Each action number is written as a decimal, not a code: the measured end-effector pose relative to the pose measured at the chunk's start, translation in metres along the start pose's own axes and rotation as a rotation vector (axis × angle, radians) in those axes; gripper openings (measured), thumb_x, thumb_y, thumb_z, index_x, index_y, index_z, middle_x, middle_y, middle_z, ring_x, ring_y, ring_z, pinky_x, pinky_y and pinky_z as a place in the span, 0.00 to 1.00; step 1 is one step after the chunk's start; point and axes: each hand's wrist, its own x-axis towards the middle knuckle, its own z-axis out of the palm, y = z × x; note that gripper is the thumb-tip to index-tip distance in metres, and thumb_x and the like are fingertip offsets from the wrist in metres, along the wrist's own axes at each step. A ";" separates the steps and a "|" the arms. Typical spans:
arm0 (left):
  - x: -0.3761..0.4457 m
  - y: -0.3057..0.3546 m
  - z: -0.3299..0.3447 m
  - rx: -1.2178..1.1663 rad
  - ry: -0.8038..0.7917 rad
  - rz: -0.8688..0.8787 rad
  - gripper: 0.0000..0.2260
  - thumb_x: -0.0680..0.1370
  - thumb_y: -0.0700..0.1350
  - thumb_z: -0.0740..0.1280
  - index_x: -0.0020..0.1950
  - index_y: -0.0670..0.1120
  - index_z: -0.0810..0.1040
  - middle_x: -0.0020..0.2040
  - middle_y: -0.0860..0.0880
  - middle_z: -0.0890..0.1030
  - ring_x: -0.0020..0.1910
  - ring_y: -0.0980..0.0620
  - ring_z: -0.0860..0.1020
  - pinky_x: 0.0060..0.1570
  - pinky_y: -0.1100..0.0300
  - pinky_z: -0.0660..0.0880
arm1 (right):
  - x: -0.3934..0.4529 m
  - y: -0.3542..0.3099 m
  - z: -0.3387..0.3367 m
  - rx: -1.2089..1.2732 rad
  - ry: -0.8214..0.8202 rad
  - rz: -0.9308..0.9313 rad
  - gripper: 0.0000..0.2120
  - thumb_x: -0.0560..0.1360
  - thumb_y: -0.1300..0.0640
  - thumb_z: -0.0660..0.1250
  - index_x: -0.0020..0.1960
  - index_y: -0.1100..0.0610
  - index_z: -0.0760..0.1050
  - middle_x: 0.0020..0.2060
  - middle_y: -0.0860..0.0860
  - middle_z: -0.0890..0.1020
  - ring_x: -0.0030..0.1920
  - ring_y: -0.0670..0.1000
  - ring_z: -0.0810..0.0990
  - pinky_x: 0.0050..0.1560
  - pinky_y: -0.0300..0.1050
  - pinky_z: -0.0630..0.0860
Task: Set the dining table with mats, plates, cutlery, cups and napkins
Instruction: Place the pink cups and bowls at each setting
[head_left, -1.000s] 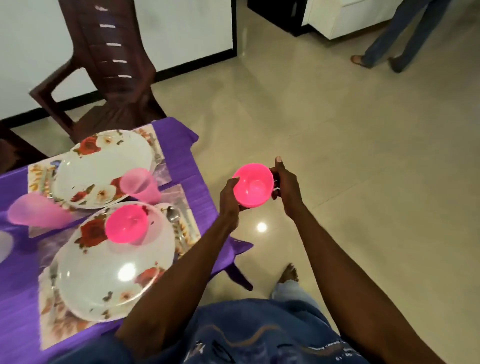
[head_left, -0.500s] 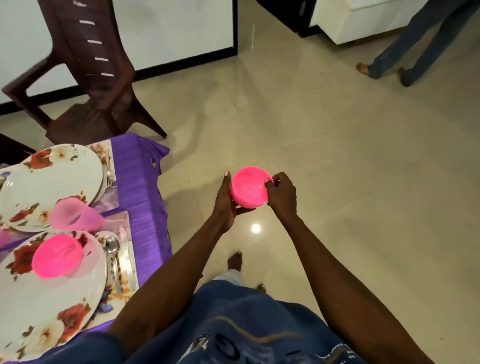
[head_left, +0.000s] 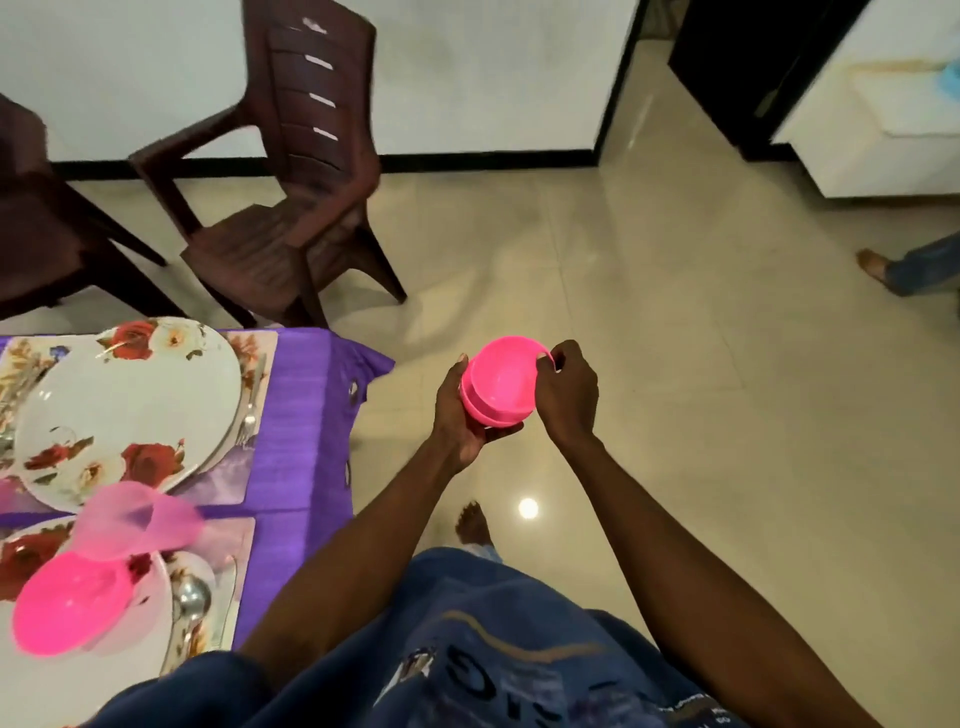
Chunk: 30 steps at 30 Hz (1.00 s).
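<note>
Two stacked pink plastic cups (head_left: 500, 382) hang over the floor, right of the table. My left hand (head_left: 457, 415) cups the lower one from the left and below. My right hand (head_left: 566, 395) pinches the rim of the upper cup, which sits slightly raised out of the lower. On the purple tablecloth (head_left: 306, 415) lie floral mats with white flowered plates (head_left: 124, 410). A pink cup (head_left: 67, 605) rests on the near plate, and a paler pink cup (head_left: 137, 522) lies between the plates. A fork (head_left: 249, 410) and a spoon (head_left: 192, 597) lie beside the plates.
Two dark brown plastic chairs (head_left: 291, 171) stand beyond the table's far end. Another person's foot and trouser leg (head_left: 904, 267) show at the right edge. A white cabinet (head_left: 883, 104) stands at the back right. Glossy beige tiles cover the floor.
The view has swung left and the table corner has come closer. My right hand has lifted the upper cup's rim a little out of the lower cup.
</note>
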 end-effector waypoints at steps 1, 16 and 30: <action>0.012 0.016 0.002 -0.020 0.018 0.015 0.22 0.78 0.62 0.61 0.63 0.48 0.75 0.62 0.40 0.77 0.57 0.35 0.77 0.50 0.41 0.79 | 0.019 -0.013 0.009 0.014 -0.032 -0.004 0.05 0.79 0.58 0.61 0.46 0.60 0.70 0.37 0.50 0.75 0.39 0.55 0.74 0.38 0.45 0.66; 0.163 0.233 -0.028 -0.340 0.328 0.435 0.31 0.74 0.66 0.63 0.69 0.47 0.73 0.65 0.39 0.76 0.61 0.34 0.76 0.47 0.41 0.79 | 0.236 -0.183 0.208 -0.027 -0.537 -0.352 0.04 0.77 0.57 0.62 0.44 0.56 0.70 0.42 0.53 0.79 0.44 0.57 0.76 0.44 0.49 0.72; 0.197 0.307 -0.021 -0.834 0.857 0.874 0.28 0.74 0.65 0.65 0.65 0.47 0.77 0.62 0.38 0.79 0.59 0.34 0.78 0.56 0.31 0.74 | 0.292 -0.305 0.315 -0.142 -1.180 -0.822 0.08 0.77 0.58 0.63 0.40 0.57 0.70 0.33 0.49 0.74 0.36 0.52 0.71 0.34 0.45 0.62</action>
